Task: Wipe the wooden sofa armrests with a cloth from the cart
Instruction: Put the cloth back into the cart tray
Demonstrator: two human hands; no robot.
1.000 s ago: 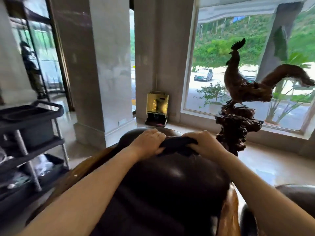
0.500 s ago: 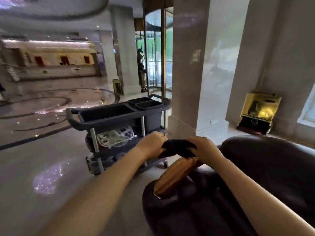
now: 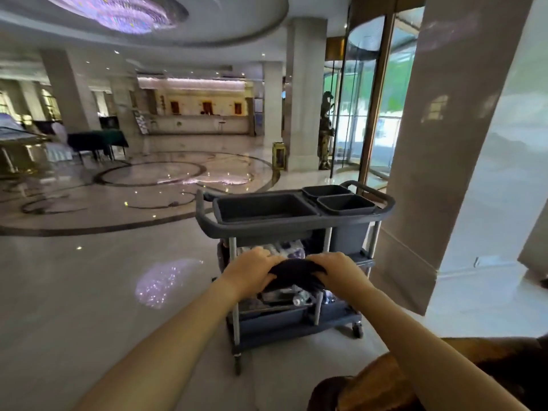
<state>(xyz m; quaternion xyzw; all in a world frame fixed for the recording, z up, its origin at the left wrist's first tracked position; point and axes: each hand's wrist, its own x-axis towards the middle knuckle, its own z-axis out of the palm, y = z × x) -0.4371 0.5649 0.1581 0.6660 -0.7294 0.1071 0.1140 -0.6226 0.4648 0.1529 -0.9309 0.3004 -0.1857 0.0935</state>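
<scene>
Gripping dark cloth (image 3: 292,272) between both hands, left hand (image 3: 252,269), right hand (image 3: 338,269)

Cart (image 3: 296,223) ahead, armrest (image 3: 382,381) btm-right

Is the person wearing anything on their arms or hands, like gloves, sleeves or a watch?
No. Both forearms are bare as far up as the picture shows, with no sleeve edge in view. The left hand and the right hand have no gloves, and no watch, bracelet or ring shows on either wrist or on the fingers that can be seen. The picture is a little soft, so a very thin ring could be missed.
</scene>
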